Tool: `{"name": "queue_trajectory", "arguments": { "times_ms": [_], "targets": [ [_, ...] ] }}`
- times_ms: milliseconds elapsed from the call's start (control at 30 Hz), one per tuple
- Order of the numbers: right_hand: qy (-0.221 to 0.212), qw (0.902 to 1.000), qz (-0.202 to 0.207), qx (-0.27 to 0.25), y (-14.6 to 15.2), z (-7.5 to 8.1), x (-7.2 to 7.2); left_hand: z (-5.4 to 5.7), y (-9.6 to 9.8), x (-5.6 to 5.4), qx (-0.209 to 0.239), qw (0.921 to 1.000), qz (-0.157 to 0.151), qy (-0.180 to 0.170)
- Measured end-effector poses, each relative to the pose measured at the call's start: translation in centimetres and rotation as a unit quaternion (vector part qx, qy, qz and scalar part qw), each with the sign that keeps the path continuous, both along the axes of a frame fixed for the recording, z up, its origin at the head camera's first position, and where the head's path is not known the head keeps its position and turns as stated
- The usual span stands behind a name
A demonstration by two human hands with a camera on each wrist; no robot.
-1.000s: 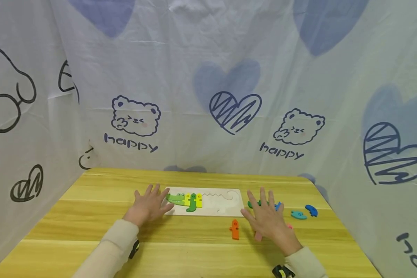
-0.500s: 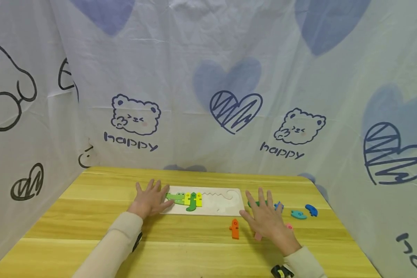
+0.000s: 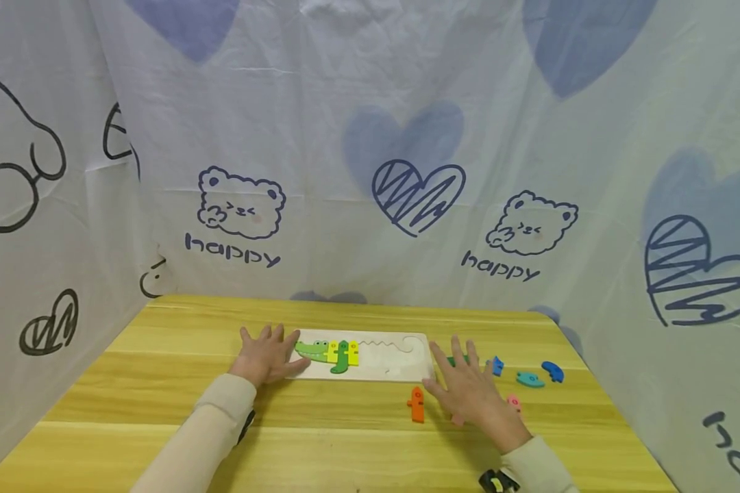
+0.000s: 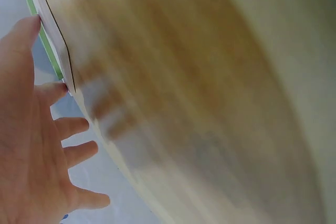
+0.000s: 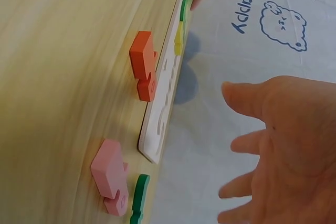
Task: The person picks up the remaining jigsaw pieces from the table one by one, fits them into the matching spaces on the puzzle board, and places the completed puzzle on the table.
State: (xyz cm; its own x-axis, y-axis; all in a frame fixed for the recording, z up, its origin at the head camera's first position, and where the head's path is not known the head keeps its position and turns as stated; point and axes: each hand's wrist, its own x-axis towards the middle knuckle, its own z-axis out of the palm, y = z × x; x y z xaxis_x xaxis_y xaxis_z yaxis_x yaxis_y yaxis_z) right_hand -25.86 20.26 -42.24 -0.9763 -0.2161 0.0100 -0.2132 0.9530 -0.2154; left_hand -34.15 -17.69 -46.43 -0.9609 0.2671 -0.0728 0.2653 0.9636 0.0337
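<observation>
A pale wooden puzzle board [image 3: 388, 363] lies on the table, with a green crocodile head [image 3: 311, 350], yellow body pieces [image 3: 353, 355] and a green leg piece [image 3: 340, 367] in its left part. At the board's left end is my left hand [image 3: 264, 356], fingers spread; its thumb and index fingertips are right at the edge in the left wrist view. My right hand [image 3: 473, 392], spread with nothing in it, hovers by the right end, partly hiding a green piece [image 5: 140, 192] and a pink piece [image 5: 108, 169]. Just left of it lies an orange piece [image 3: 416, 405].
Right of the right hand lie a blue piece [image 3: 496, 366], a teal piece [image 3: 530, 380], a dark blue piece [image 3: 553, 372] and another pink piece [image 3: 514, 402]. A white printed curtain [image 3: 345, 267] hangs behind the wooden table [image 3: 345, 452] and at both sides.
My right hand has shifted slightly left toward the board's end, uncovering more of the blue piece. The left hand has moved a little right against the board. The pieces have stayed put.
</observation>
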Motion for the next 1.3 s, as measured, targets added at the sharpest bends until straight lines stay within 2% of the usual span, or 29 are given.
{"name": "queue_trajectory", "arguments": {
  "times_ms": [233,400,567,1000,1300],
  "targets": [
    [-0.023,0.9983,0.048,-0.021,-0.1,-0.1,-0.2,0.1,0.0,0.0,0.007,0.9998,0.012,-0.014],
    [-0.038,0.9938,0.102,-0.022,-0.4,-0.3,-0.4,0.2,0.0,0.0,0.020,0.9995,0.010,-0.022],
    [-0.030,0.9881,0.150,-0.015,-0.8,-0.6,-0.5,0.1,-0.1,-0.1,0.033,0.9991,0.007,-0.026],
    [-0.021,0.9797,0.199,-0.016,-1.3,-1.2,-0.6,0.1,-0.2,-0.2,0.042,0.9987,0.009,-0.028],
    [-0.014,0.9717,0.235,-0.020,-1.0,-1.9,-1.2,0.1,-0.2,-0.4,0.041,0.9985,0.013,-0.034]
  ]
}}
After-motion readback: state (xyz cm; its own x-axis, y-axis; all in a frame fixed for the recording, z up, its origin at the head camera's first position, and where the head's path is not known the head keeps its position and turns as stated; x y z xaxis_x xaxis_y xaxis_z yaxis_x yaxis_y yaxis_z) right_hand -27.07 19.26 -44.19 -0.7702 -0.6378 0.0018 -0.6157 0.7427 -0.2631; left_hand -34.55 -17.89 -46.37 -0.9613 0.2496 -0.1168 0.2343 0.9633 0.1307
